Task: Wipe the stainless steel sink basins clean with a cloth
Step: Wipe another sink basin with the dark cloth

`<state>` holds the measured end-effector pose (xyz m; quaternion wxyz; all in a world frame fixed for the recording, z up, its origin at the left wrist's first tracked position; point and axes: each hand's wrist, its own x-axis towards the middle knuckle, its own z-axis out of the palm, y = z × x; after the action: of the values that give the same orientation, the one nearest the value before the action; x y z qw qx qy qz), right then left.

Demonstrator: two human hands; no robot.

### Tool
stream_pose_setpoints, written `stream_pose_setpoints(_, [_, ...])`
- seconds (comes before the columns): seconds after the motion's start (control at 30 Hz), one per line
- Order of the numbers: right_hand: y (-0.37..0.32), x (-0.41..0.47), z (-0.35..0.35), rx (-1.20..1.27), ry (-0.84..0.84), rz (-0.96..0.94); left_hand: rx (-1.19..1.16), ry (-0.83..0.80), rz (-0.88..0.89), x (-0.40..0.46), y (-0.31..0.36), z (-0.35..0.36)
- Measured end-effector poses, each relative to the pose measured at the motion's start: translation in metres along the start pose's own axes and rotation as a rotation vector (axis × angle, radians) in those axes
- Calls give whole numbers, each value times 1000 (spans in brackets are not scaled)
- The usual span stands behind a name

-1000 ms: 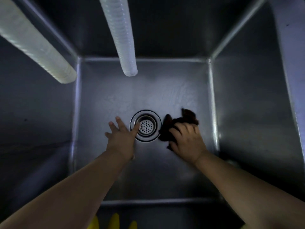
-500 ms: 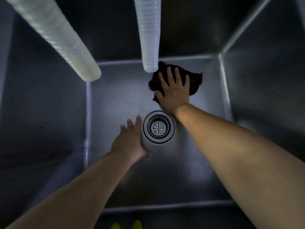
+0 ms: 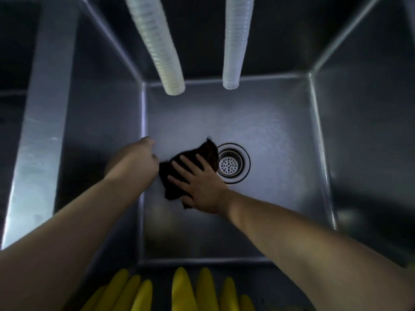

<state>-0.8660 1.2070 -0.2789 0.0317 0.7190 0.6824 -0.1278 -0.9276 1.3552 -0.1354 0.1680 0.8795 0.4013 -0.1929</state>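
Dull grey-blue stainless steel sink basin (image 3: 269,135), streaked with pale sheen. Dark, near-black cloth (image 3: 190,162). Silvery drain strainer (image 3: 231,163) dotted with small dark holes. Two translucent white ribbed hoses (image 3: 157,46). Bright yellow rubber glove fingers (image 3: 182,290) at bottom edge.
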Motion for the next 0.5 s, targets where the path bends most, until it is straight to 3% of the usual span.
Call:
stream_pose_setpoints(0.27, [-8, -131, 1, -81, -118, -301, 453, 353, 445, -50, -14, -56])
stream_pose_setpoints(0.5, [-9, -100, -8, -88, -121, -306, 566, 356, 629, -51, -48, -86])
